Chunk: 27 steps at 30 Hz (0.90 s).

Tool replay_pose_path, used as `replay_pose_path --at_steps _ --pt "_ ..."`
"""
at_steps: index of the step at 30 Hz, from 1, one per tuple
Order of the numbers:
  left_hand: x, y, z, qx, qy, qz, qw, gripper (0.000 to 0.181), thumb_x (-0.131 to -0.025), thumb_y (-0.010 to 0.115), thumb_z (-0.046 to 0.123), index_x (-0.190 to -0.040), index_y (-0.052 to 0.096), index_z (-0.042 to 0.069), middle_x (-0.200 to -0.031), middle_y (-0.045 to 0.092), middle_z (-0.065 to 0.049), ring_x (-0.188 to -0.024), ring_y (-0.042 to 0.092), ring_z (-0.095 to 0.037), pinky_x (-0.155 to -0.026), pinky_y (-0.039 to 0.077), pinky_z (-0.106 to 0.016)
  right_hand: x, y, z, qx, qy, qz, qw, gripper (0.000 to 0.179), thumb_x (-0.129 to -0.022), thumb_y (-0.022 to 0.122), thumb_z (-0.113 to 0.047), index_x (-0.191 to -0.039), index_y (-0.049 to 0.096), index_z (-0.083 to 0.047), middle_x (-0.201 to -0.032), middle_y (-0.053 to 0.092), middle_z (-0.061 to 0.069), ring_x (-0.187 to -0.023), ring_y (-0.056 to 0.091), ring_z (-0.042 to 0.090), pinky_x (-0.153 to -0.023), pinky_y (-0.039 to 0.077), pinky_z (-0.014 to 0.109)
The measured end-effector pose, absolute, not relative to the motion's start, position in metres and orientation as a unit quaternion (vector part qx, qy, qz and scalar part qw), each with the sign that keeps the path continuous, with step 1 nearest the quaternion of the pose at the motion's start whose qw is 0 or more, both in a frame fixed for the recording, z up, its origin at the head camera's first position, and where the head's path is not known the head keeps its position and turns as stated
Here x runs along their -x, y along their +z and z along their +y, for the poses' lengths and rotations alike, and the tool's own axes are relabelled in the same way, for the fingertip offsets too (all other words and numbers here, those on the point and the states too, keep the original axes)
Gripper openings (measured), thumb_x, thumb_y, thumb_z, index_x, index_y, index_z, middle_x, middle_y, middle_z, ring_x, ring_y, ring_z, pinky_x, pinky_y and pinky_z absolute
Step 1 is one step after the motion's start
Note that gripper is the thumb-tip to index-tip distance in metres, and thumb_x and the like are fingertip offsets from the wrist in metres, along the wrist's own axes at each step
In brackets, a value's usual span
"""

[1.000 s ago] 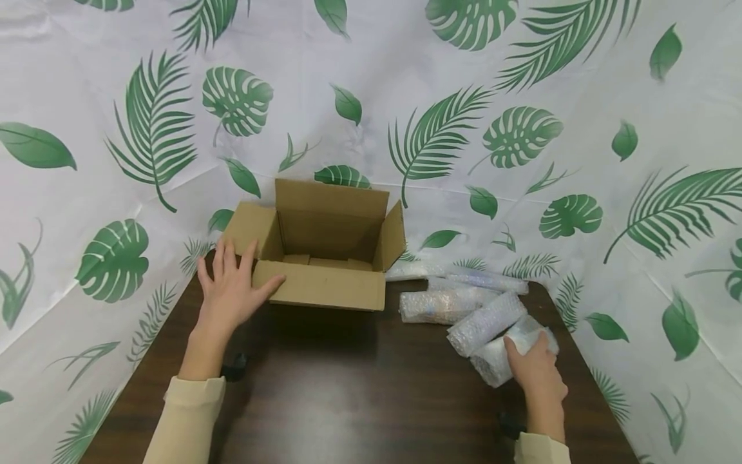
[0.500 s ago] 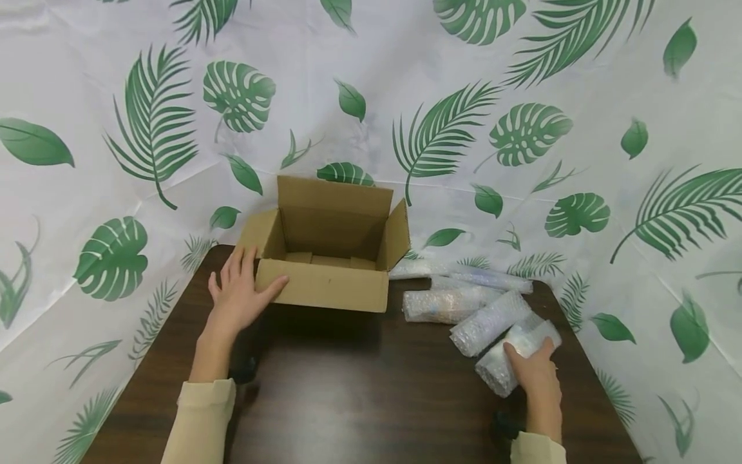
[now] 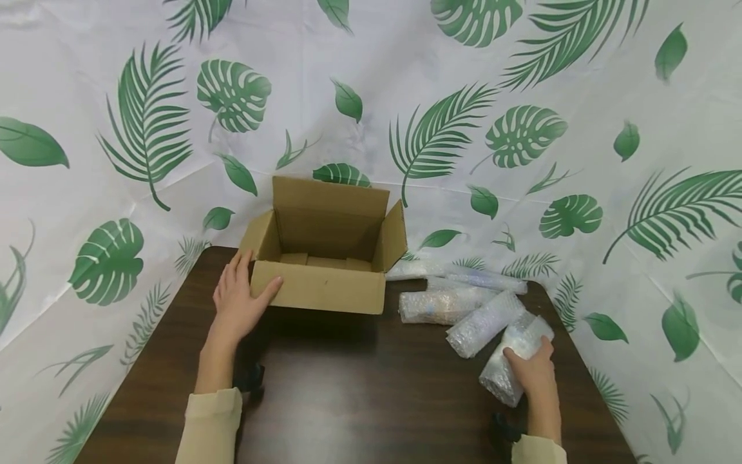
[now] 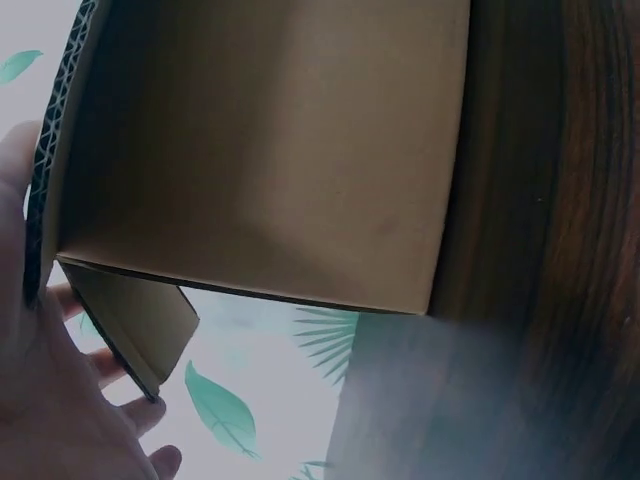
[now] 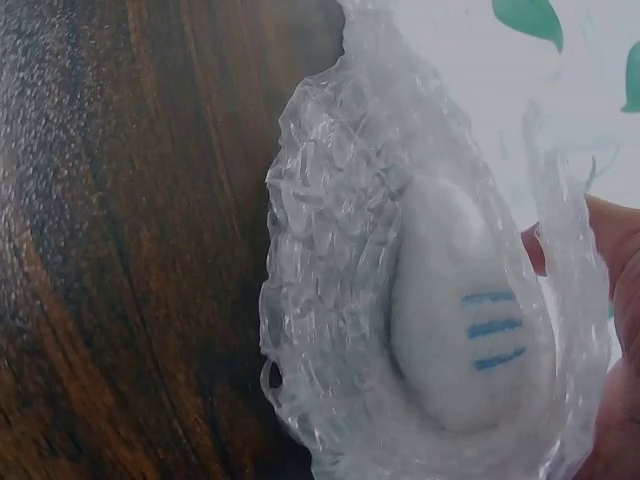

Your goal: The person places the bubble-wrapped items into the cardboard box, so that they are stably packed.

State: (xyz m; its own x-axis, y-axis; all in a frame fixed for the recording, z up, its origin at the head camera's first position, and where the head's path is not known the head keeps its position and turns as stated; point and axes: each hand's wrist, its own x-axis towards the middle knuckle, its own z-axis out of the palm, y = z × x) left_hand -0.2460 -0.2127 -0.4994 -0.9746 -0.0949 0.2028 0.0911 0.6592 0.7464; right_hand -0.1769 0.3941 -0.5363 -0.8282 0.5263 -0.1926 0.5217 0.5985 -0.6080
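Note:
An open cardboard box stands at the back left of the table, flaps spread out. My left hand holds its front left corner, thumb over the front flap and fingers at the left flap. In the left wrist view, the fingertips show beyond a small flap. At the right, my right hand grips a bubble-wrapped roll, which lies at a slant. Seen through the roll's end in the right wrist view is a white rounded item with blue stripes; its kind I cannot tell.
Several other bubble-wrapped rolls lie in a pile beside the held one, right of the box. The dark wooden table meets a white leaf-print cloth behind and at both sides.
My left hand has drawn in closer to the box corner, and the left flap has tilted up. My right hand has turned the gripped roll, bringing its near end toward me and away from the pile.

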Motion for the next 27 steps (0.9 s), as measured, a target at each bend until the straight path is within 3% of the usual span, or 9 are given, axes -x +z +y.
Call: replay_pose_path --at_steps 6,14,20,27 --pt "0.250 -0.504 -0.209 -0.001 -0.410 -0.903 0.127 0.103 -0.101 0.060 0.067 -0.174 0.011 0.013 -0.180 0.008 -0.023 -0.167 0.000 -0.048 -0.125 -0.002 -0.078 0.170 -0.525 0.396 0.298 0.329 -0.896 -0.007 0.111 -0.100 0.068 -0.040 -0.169 -0.009 0.001 -0.162 0.017 0.051 -0.145 0.027 0.071 -0.117 0.027 0.082" --pt "0.250 -0.499 -0.213 0.009 -0.378 -0.915 0.144 0.102 -0.103 0.057 0.066 -0.172 0.016 0.004 -0.178 0.014 -0.026 -0.166 0.008 -0.049 -0.128 -0.004 -0.074 0.168 -0.508 0.396 0.286 0.305 -0.908 -0.001 0.104 -0.102 0.062 -0.040 -0.170 -0.008 -0.003 -0.163 0.019 0.049 -0.145 0.028 0.071 -0.113 0.027 0.085" --pt "0.252 -0.497 -0.216 0.040 -0.365 -0.914 0.171 0.095 -0.105 0.059 0.057 -0.167 0.024 -0.006 -0.174 0.023 -0.031 -0.165 0.015 -0.048 -0.133 0.003 -0.066 0.176 -0.491 0.388 0.257 0.306 -0.916 0.028 0.100 -0.103 0.063 -0.030 -0.171 -0.004 -0.003 -0.168 0.016 0.045 -0.151 0.026 0.067 -0.120 0.027 0.079" --pt "0.255 -0.499 -0.216 0.065 -0.368 -0.906 0.196 0.082 -0.106 0.062 0.047 -0.165 0.033 -0.003 -0.170 0.029 -0.032 -0.161 0.020 -0.052 -0.132 0.010 -0.067 0.187 -0.468 0.368 0.216 0.300 -0.927 0.070 0.096 -0.104 0.066 -0.028 -0.173 0.003 -0.007 -0.177 0.011 0.032 -0.158 0.021 0.060 -0.123 0.024 0.077"
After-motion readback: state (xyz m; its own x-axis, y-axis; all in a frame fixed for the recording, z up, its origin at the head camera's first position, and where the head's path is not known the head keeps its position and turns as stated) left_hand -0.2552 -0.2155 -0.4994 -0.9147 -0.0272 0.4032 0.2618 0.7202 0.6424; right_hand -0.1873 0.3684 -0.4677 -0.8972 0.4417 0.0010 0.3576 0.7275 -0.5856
